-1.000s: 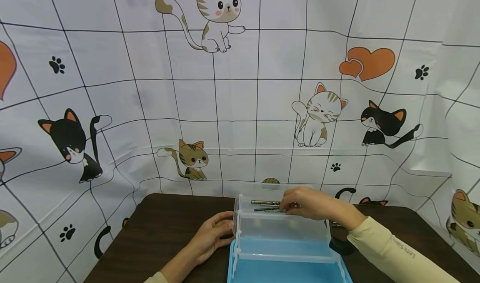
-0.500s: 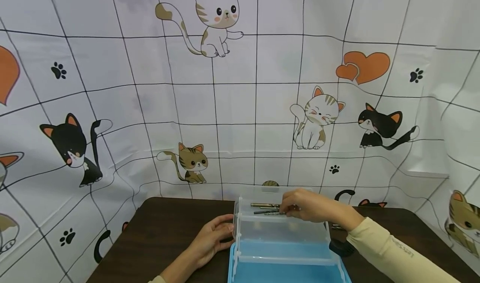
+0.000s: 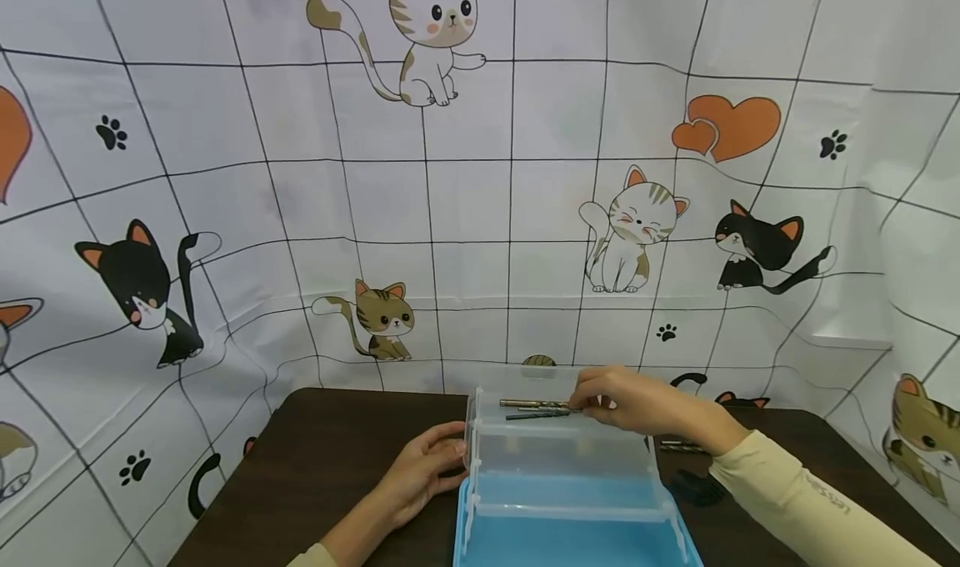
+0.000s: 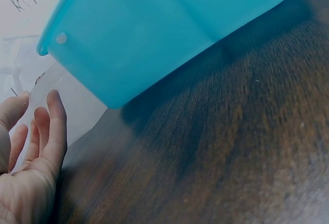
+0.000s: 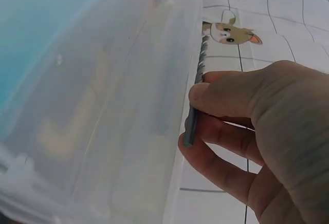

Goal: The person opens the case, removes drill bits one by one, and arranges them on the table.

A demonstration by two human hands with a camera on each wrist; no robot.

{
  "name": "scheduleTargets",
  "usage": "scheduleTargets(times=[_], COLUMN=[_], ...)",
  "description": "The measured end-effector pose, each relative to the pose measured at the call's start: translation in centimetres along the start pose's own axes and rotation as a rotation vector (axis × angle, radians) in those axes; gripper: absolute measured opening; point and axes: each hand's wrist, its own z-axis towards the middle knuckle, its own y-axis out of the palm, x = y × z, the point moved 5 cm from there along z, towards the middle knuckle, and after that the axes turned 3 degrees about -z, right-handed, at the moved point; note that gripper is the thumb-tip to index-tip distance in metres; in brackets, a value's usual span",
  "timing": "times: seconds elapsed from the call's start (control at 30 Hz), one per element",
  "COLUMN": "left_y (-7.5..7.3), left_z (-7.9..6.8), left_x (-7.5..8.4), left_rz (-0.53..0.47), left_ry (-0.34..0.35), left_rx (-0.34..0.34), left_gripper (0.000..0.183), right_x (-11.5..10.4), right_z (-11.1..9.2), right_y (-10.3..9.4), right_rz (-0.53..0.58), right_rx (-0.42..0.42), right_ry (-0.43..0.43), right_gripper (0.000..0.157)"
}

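Note:
A blue box (image 3: pixel 577 544) with a translucent lid (image 3: pixel 566 450) raised at its far side stands on the table. My left hand (image 3: pixel 423 474) is at the lid's left edge, fingertips against it; in the left wrist view its fingers (image 4: pixel 55 116) are extended and spread beside the lid. Several metal drill bits (image 3: pixel 534 403) lie at the lid's upper part. There my right hand (image 3: pixel 637 400) pinches a twist drill bit (image 5: pixel 192 124) between thumb and fingers, as the right wrist view shows close up; its fluted end points away from the palm.
More drill bits (image 3: pixel 681 446) lie on the dark wooden table (image 3: pixel 330 450) to the right of the lid, partly behind the right wrist. A black object (image 3: pixel 697 488) is near them, next to the box. A white cat-print sheet (image 3: pixel 465 200) hangs behind the table.
My right hand has shifted slightly right and up along the lid, and more of the drill bits' length shows beside its fingertips. The left hand stays at the lid's edge.

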Motion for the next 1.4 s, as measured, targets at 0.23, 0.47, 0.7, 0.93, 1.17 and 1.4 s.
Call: scheduleTargets(times=[0.23, 0.47, 0.7, 0.93, 1.17, 1.4], left_y=[-0.3, -0.2, -0.1, 0.0, -0.1, -0.3], left_z=[0.2, 0.3, 0.2, 0.2, 0.2, 0.3], left_x=[0.0, -0.2, -0.3, -0.1, -0.2, -0.2], left_rz=[0.0, -0.009, -0.013, -0.002, -0.016, -0.023], left_ry=[0.003, 0.009, 0.004, 0.024, 0.007, 0.01], left_rx=[0.005, -0.009, -0.013, -0.02, -0.022, -0.012], left_gripper=[0.049, 0.049, 0.049, 0.049, 0.047, 0.047], right_x=[0.5, 0.8, 2.0, 3.5, 4.4, 7.4], right_z=[-1.6, -3.8, -6.7, -10.1, -13.6, -17.1], right_y=[-0.8, -1.5, -2.4, -2.7, -2.6, -0.4], right_rz=[-0.016, -0.069, -0.085, -0.138, -0.239, -0.211], right_rx=[0.056, 0.139, 0.197, 0.272, 0.367, 0.402], right_ry=[0.007, 0.006, 0.025, 0.071, 0.102, 0.244], right_gripper=[0.024, 0.03, 0.033, 0.039, 0.047, 0.045])
